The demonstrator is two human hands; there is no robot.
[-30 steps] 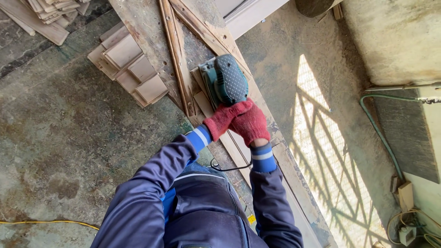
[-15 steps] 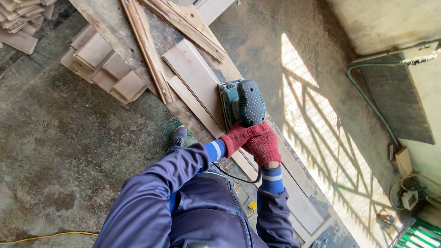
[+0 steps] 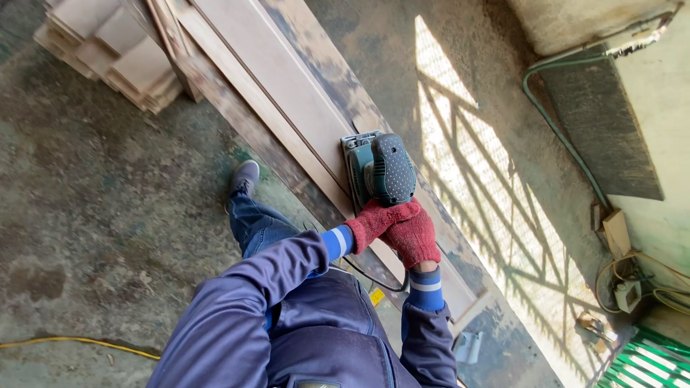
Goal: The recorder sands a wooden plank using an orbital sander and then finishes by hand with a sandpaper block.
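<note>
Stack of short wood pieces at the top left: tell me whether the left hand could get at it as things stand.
Probably not. The left hand is clamped with the right hand on the sander, and the stack of short wood pieces lies far beyond the long board.

Both gloved hands [image 3: 399,226] press a green sander [image 3: 381,171] onto a plank [image 3: 287,93].

Red knit gloves, blue white-striped cuffs, navy jacket, jeans, grey shoe [image 3: 245,176].

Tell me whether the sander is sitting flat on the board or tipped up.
Flat: the green sander rests base-down on the long pale board, both red-gloved hands gripping its rear.
</note>
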